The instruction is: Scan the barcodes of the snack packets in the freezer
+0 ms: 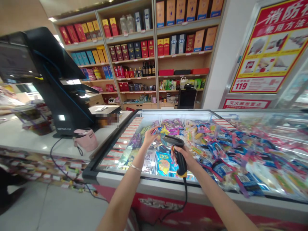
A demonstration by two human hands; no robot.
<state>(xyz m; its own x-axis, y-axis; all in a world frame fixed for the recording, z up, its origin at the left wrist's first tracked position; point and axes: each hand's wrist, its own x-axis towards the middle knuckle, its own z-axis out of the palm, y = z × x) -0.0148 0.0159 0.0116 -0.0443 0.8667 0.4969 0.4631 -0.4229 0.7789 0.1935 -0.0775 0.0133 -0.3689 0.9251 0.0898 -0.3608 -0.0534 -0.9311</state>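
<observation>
My right hand [187, 157] is wrapped round the handle of a black barcode scanner [181, 162]. The scanner's head points left, and its cable hangs down over the freezer's front edge. Left of the scanner, my left hand [151, 136] reaches over the chest freezer [113, 179] with its fingers stretched out and apart. Purple and yellow snack packets [172, 126] lie just beyond its fingertips; whether it touches any I cannot tell. A blue packet [164, 163] with a yellow picture shows below, between my two arms. Many colourful packets [223, 168] are heaped to the right.
On the left, a checkout terminal [60, 96] stands on a white counter [31, 141] beside a pink cup-shaped pouch [86, 139]. The scanner's dark cable [185, 195] hangs in front of the freezer. Shelves [134, 57] of boxes and bottles line the back wall, next to a red poster [269, 48].
</observation>
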